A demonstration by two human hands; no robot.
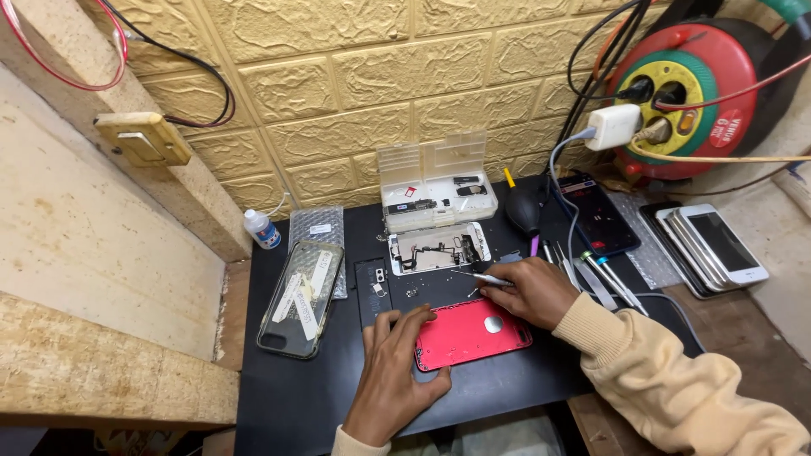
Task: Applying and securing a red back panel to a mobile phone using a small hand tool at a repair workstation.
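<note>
A red phone back housing (470,333) lies flat on the black work mat (304,397). My left hand (390,371) rests on the mat with its fingers spread over the housing's left edge, steadying it. Just above the housing's upper right corner, my right hand (532,291) grips a thin metal tool (473,276) that points left. Behind it an opened white phone frame (438,247) shows its inner parts. A clear parts box (435,181) stands open against the wall.
A phone in a clear case (302,297) lies at the left, a small white bottle (263,229) behind it. A dark phone (596,214), several screwdrivers (601,279), a black blower (524,207) and a stack of phones (714,247) lie at the right. A red cable reel (688,84) hangs above.
</note>
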